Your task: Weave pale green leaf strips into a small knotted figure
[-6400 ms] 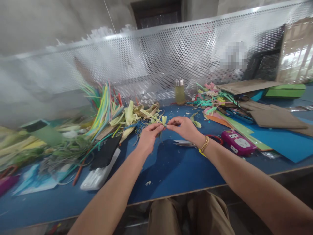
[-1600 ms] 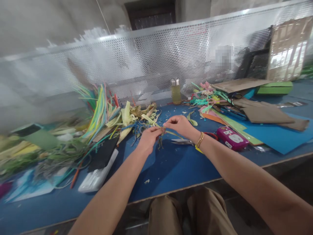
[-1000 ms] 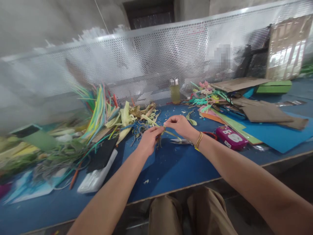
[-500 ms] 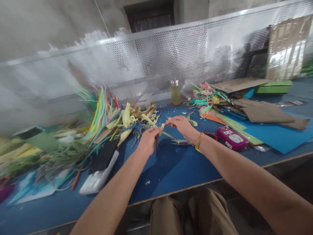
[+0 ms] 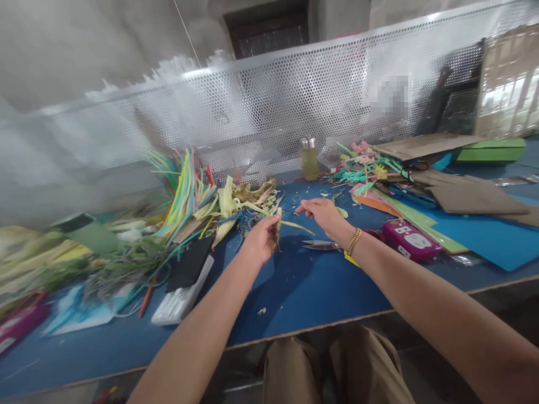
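Pinched in my left hand (image 5: 261, 238) is a pale green corn husk strip (image 5: 297, 226). One narrow end sticks out to the right, and a short piece stands up by the thumb. My right hand (image 5: 322, 215) hovers just right of it, apart from the strip, its fingers curled together and the index fingertip pointing left. Whatever lies between those fingertips, if anything, is too small to make out. Below the right hand, scissors (image 5: 322, 245) lie on the blue table (image 5: 290, 303). A heap of corn husks (image 5: 229, 202) sits behind my left hand, with tangled blue string (image 5: 248, 220).
Colourful pipe cleaners (image 5: 183, 191) stand at the left, near a black phone (image 5: 190, 264) on a white packet. A capped glass jar (image 5: 309, 160) stands by the perforated metal screen (image 5: 261, 112). To the right are a purple power socket (image 5: 410, 240), blue paper (image 5: 484, 241) and brown cardboard (image 5: 475, 196).
My right hand has drawn away from the husk strip, and the gap between my hands is wider. The left hand keeps its hold. The view has shifted slightly left.
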`<move>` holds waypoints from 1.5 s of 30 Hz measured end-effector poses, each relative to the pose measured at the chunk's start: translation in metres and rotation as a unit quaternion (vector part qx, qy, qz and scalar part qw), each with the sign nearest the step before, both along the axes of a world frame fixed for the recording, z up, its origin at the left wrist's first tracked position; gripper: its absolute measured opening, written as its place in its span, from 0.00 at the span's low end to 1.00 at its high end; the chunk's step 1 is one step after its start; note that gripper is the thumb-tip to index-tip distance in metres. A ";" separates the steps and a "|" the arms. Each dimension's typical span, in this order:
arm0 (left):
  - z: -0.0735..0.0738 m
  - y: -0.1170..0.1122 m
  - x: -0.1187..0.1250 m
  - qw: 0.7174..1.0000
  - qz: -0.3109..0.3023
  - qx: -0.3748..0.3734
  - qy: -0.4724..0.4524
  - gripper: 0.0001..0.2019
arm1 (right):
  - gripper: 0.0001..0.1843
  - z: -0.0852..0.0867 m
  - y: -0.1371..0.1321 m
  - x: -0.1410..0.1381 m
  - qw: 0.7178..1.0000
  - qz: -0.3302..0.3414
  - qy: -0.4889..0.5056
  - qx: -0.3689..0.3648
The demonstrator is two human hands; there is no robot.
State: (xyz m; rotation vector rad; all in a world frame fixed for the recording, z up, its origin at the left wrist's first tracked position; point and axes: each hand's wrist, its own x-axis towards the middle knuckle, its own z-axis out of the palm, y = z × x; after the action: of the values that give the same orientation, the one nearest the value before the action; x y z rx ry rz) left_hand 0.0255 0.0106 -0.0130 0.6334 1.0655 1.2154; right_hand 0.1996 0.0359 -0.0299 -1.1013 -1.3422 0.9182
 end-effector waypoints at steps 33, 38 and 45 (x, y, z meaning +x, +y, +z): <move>-0.017 -0.001 0.000 0.986 -0.070 0.115 0.100 0.13 | 0.15 -0.001 -0.011 -0.012 0.988 0.141 -0.045 0.038; -0.010 -0.007 0.003 0.985 -0.085 0.108 0.101 0.15 | 0.13 0.004 -0.011 -0.010 0.992 0.112 -0.047 0.041; -0.008 -0.007 -0.001 0.977 -0.136 0.097 0.132 0.16 | 0.18 0.006 -0.002 -0.001 0.999 0.032 -0.031 0.028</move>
State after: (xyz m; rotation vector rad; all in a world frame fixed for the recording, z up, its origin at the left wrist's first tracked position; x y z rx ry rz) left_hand 0.0242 0.0034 -0.0208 1.0798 1.0448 1.0192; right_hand 0.1985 0.0336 -0.0244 -1.0558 -1.4527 0.8937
